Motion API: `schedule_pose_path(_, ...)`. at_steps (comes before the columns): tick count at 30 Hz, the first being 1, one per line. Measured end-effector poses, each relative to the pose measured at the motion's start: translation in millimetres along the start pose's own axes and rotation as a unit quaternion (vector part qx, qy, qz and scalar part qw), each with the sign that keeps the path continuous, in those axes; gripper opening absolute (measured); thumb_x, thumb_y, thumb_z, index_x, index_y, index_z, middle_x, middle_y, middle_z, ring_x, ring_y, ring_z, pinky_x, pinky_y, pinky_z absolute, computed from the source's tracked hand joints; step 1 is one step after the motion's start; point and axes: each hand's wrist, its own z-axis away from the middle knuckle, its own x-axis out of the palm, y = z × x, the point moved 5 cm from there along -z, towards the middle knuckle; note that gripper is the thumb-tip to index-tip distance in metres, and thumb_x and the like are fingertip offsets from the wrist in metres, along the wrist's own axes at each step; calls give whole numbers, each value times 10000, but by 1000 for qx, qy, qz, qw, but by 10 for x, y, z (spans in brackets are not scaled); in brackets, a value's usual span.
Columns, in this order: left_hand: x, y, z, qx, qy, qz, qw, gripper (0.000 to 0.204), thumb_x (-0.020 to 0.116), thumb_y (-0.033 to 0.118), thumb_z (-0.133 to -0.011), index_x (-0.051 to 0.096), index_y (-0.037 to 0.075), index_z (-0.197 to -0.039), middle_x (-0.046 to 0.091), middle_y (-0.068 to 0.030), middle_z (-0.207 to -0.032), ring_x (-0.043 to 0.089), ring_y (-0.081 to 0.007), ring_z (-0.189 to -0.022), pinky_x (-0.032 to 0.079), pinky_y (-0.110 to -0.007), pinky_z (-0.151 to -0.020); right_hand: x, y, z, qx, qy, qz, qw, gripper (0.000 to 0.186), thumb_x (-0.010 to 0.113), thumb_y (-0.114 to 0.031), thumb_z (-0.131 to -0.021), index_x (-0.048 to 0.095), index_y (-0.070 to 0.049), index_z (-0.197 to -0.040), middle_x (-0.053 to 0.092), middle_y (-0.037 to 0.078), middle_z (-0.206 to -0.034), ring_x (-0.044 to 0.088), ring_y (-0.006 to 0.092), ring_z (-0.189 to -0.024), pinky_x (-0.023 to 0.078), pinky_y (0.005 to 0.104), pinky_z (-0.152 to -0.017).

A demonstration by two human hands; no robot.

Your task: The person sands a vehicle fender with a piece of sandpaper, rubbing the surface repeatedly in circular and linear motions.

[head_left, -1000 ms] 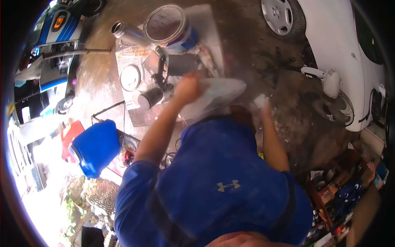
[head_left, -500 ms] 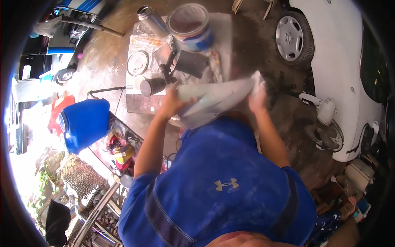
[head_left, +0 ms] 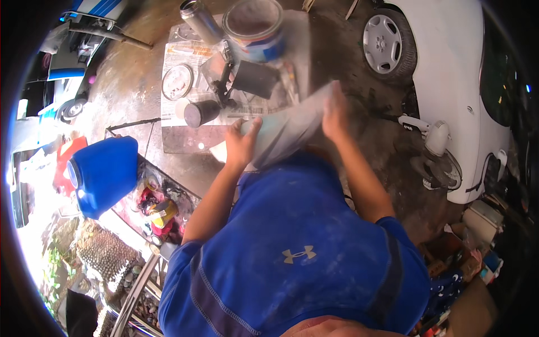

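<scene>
A pale grey-white curved panel [head_left: 286, 132], its surface smooth and dusty-looking, is held tilted in front of my body. My left hand [head_left: 241, 143] grips its left end, thumb and fingers apart around the edge. At the raised right end, my right hand [head_left: 335, 118] closes on the panel; motion blurs the fingers, and part of them is hidden. Just beyond the panel stands a work table [head_left: 185, 140] partly covered with printed paper. On it lie a dark cylindrical can [head_left: 202, 113], a round lid [head_left: 177, 81] and a dark flat plate [head_left: 256, 80].
A large paint bucket [head_left: 255, 31] and a metal flask [head_left: 200, 22] stand at the table's far side. A blue jug [head_left: 106, 174] is at left. On the right are a white car [head_left: 449, 73] and a fan [head_left: 437, 163].
My right hand has moved left and a little up, and the panel's right end has risen. The white patch at my right hand no longer shows distinctly. The whole view has shifted slightly.
</scene>
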Motion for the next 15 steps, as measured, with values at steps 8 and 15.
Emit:
schedule_pose_path(8, 275, 64, -38, 40, 39, -67, 996, 454, 719, 350, -981, 701, -96, -1068, 755, -201, -919, 706, -222, -883, 542, -368, -816, 58, -369, 528, -18, -55, -13, 998, 545, 491, -253, -1080, 434, 17, -1550, 421, 210, -1624, 335, 522, -1484, 254, 537, -1261)
schedule_pose_path(15, 172, 206, -62, 142, 44, -67, 987, 288, 665, 214, -997, 734, -40, -1114, 765, -233, -996, 738, -319, -955, 539, -402, -900, 89, -968, 544, -109, -110, 83, 984, 532, 508, -302, -1062, 488, -66, -1539, 444, 143, -1603, 349, 468, -1479, 301, 587, -1210)
